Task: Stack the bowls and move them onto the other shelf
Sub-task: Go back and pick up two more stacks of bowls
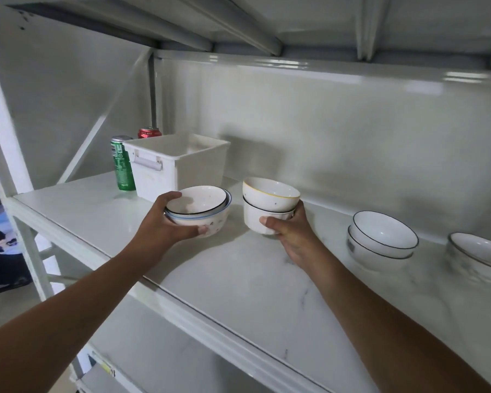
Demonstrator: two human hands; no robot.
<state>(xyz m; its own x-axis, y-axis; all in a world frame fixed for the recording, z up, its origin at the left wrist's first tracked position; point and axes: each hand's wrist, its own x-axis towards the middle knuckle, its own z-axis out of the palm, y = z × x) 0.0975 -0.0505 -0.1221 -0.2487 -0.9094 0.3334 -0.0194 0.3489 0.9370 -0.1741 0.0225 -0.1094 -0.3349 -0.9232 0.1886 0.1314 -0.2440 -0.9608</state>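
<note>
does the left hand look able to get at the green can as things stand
Probably not yet: the left hand is gripping the blue-rimmed bowl stack. The shelf path to the green can looks free.

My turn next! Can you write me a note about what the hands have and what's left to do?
Left hand: gripping a two-bowl stack, blue-rimmed bowl underneath.
Right hand: gripping the yellow-rimmed stack of two.
Both stacks are at the marble shelf.
Further right: a black-rimmed pair, then another bowl at the frame edge.
Done: bowls paired.
Left: combine stacks, move them to the other shelf.
</note>
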